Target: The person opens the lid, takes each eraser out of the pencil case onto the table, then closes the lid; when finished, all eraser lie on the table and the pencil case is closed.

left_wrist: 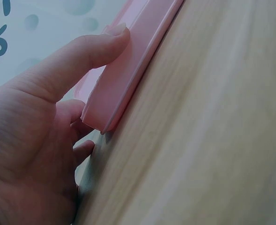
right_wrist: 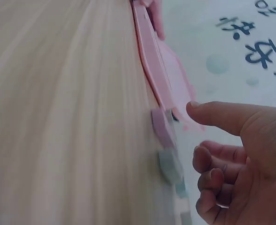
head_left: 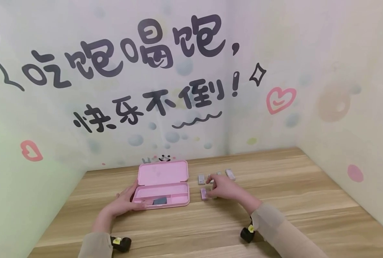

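Note:
A pink pencil case (head_left: 163, 185) lies on the table with its lid raised at the back. My left hand (head_left: 122, 203) grips its left end, thumb over the front wall and fingers round the far side, as the left wrist view also shows. Inside a front compartment lies a dark grey-blue block (head_left: 160, 201). Right of the case, my right hand (head_left: 225, 187) hovers close over small blocks, its thumb apart from loosely bent fingers and nothing between them. Nearest is a pinkish-purple block (head_left: 204, 194), partly covered by the hand in the head view.
Behind the purple block stands a grey block (head_left: 201, 179), with more small grey ones in a row to its right, ending at a pale block (head_left: 230, 174). The wood-grain table (head_left: 185, 229) meets a printed wall (head_left: 191, 143) at the back.

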Demonstrator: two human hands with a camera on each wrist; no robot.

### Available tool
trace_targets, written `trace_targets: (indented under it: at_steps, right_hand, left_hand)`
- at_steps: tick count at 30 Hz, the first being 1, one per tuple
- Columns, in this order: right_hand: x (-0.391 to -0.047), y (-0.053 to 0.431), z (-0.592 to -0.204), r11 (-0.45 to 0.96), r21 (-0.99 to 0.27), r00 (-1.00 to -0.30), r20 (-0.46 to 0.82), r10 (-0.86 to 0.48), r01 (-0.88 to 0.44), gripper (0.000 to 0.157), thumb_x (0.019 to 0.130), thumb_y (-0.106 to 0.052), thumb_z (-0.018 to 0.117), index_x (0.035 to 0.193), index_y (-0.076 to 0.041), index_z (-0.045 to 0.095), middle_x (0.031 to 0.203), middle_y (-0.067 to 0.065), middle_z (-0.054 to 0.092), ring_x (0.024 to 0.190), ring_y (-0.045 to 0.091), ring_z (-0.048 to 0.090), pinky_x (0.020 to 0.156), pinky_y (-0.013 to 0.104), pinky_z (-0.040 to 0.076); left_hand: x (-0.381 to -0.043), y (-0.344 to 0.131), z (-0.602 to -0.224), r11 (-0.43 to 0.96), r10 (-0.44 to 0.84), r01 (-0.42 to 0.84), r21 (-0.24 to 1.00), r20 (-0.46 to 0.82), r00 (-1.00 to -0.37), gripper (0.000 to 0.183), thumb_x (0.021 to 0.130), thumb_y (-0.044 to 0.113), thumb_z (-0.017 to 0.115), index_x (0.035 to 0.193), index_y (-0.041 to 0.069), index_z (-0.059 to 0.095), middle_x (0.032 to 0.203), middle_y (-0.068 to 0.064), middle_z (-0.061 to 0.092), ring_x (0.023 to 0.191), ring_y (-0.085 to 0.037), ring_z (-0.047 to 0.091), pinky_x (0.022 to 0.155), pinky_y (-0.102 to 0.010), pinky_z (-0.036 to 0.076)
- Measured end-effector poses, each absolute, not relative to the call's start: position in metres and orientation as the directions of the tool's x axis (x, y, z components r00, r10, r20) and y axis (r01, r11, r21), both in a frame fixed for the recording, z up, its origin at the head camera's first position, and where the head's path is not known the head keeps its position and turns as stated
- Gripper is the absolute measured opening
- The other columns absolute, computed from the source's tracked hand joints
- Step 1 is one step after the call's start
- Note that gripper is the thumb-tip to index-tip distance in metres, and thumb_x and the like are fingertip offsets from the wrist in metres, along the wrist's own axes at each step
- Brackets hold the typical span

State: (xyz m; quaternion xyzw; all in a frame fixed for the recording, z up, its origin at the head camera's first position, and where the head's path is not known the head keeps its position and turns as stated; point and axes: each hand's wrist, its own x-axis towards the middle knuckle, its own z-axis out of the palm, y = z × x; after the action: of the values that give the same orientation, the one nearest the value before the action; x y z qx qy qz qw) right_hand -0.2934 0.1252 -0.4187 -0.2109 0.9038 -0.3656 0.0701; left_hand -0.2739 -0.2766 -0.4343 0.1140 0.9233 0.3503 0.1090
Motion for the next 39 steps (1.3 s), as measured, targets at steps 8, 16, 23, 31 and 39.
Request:
trace_targets:
  at_steps: [8,16,23,31,39]
  right_hand:
    - [-0.299,0.085,-0.4,0.618,-0.594,-0.791,0.051,-0.61,-0.515,0.03,0.083,-0.014,0.074,0.111,-0.012,0.064,0.072,-0.003,0.056,0.059,0.009,0.05,0.053,0.025,0.042]
    - [-0.31,0.043,-0.38,0.58,-0.459,-0.656,0.007,-0.755,-0.673,0.032,0.086,-0.011,0.07,0.117,-0.019,0.068,0.093,0.002,0.062,0.079,0.011,0.051,0.067,0.025,0.044]
    - [-0.32,0.015,-0.377,0.512,-0.356,-0.538,-0.031,-0.843,-0.782,0.04,0.083,-0.013,0.076,0.121,-0.023,0.068,0.099,0.004,0.06,0.086,0.01,0.05,0.073,0.022,0.043]
    - [-0.322,-0.01,-0.383,0.499,-0.291,-0.5,-0.074,-0.863,-0.817,0.036,0.086,-0.017,0.074,0.12,-0.027,0.07,0.1,0.004,0.058,0.083,0.009,0.048,0.072,0.018,0.04]
    - [-0.323,-0.025,-0.387,0.509,-0.205,-0.497,-0.11,-0.861,-0.836,0.039,0.083,-0.009,0.073,0.115,-0.03,0.071,0.096,0.002,0.056,0.076,0.009,0.042,0.066,0.018,0.035]
  left_hand:
    - [-0.273,-0.277,-0.437,0.732,0.282,0.136,0.668,-0.115,-0.953,0.114,0.077,0.044,0.078,0.156,0.007,0.004,0.158,-0.025,0.01,0.143,-0.047,0.002,0.107,-0.067,-0.009]
    - [-0.273,-0.277,-0.436,0.729,0.271,0.126,0.672,-0.114,-0.956,0.114,0.077,0.044,0.078,0.156,0.008,0.004,0.158,-0.024,0.01,0.143,-0.047,0.002,0.107,-0.066,-0.009]
    - [-0.273,-0.277,-0.436,0.732,0.278,0.129,0.669,-0.121,-0.953,0.114,0.077,0.045,0.077,0.156,0.008,0.004,0.159,-0.022,0.009,0.143,-0.046,0.002,0.107,-0.067,-0.009]
    - [-0.276,-0.278,-0.439,0.744,0.272,0.122,0.657,-0.131,-0.953,0.114,0.077,0.047,0.077,0.156,0.009,0.004,0.159,-0.022,0.01,0.143,-0.046,0.003,0.107,-0.068,-0.008]
    - [-0.277,-0.279,-0.439,0.739,0.273,0.121,0.663,-0.13,-0.953,0.114,0.077,0.047,0.077,0.156,0.009,0.004,0.159,-0.021,0.011,0.143,-0.045,0.004,0.107,-0.068,-0.008]
